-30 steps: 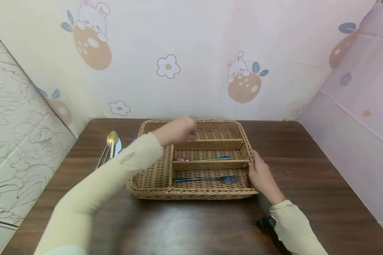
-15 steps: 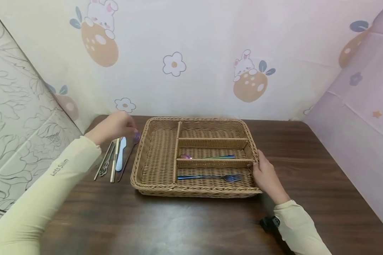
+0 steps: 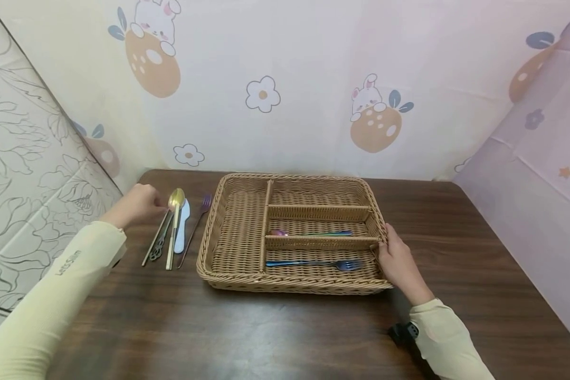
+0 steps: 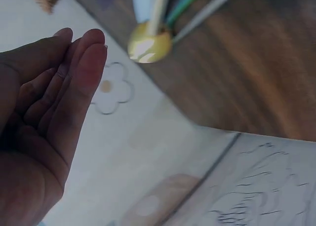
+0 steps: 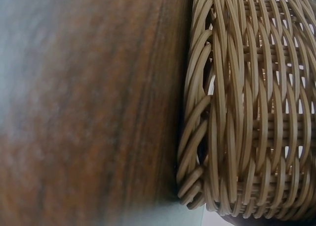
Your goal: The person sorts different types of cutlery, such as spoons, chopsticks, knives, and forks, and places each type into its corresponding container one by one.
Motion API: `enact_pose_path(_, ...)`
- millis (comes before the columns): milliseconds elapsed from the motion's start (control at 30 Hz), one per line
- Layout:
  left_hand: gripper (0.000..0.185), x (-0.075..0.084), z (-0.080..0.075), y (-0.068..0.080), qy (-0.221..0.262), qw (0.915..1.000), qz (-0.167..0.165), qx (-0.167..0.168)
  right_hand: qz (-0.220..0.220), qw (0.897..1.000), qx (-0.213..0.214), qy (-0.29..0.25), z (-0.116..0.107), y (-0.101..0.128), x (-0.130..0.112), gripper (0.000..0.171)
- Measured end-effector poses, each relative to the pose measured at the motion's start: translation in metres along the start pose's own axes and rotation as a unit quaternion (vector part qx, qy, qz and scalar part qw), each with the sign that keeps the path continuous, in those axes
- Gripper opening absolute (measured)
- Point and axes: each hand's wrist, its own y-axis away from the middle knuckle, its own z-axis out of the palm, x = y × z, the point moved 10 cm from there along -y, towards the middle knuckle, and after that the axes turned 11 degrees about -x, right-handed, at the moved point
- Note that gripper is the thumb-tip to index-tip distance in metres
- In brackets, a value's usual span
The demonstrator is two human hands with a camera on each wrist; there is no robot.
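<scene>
My left hand [image 3: 140, 203] hovers at the left end of the table beside a row of cutlery. In the left wrist view its fingers [image 4: 74, 102] are nearly straight and hold nothing. Nearest lie a gold spoon [image 3: 177, 199] with a pale handle, an ornate handle [image 3: 157, 250] and a slim metal handle [image 3: 148, 253]. A light-blue knife [image 3: 181, 232] and a purple fork [image 3: 205, 205] lie to their right. My right hand [image 3: 401, 266] grips the right end of a wicker basket [image 3: 294, 285]. Inside are a blue fork [image 3: 309, 263] and a rainbow-coloured spoon [image 3: 328, 234].
Dividers [image 3: 318, 241] split the basket into a long left compartment and three stacked right ones. Patterned cloth [image 3: 309, 132] rises behind the brown table [image 3: 275, 338]. A black device [image 3: 401, 333] sits at the right wrist.
My left hand has moved from over the basket, past the purple fork, to the cutlery's left side. The right hand stays on the basket. The head view has shifted slightly.
</scene>
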Motion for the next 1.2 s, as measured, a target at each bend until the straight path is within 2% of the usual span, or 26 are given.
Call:
enact_pose_path(200, 0.022, -0.030, 0.025, 0.004, 0.022, 0.9985, -0.042, -0.027, 0.003, 1.000, -0.001, 0.002, 0.000, 0.001, 0.000, 0.051)
enact_pose_path(333, 0.025, -0.051, 0.046, 0.006, 0.053, 0.9922, -0.092, -0.066, 0.008, 1.000, -0.005, 0.002, 0.001, 0.001, 0.002, 0.052)
enact_pose_path(400, 0.023, -0.057, 0.055, 0.007, 0.062, 0.9890, -0.106, -0.083, 0.009, 1.000, -0.008, 0.001, 0.002, 0.001, 0.002, 0.052)
enact_pose_path(567, 0.019, -0.064, 0.067, 0.006, 0.058, 0.9883, -0.103, -0.097, 0.008, 1.000, -0.008, 0.002, 0.002, 0.000, 0.002, 0.053)
enact_pose_path(667, 0.022, -0.067, 0.071, 0.004, 0.056, 0.9885, -0.103, -0.095, 0.010, 1.000, -0.008, 0.004, 0.002, 0.000, 0.001, 0.053)
enact_pose_path(900, 0.029, -0.073, 0.074, 0.004, 0.065, 0.9858, -0.127, -0.088, 0.013, 1.000, -0.009, 0.004, 0.001, 0.001, 0.000, 0.052)
enact_pose_path(1200, 0.022, -0.077, 0.076, 0.008, 0.084, 0.9774, -0.170, -0.093, 0.011, 1.000, -0.007, 0.002, 0.001, 0.001, 0.000, 0.053)
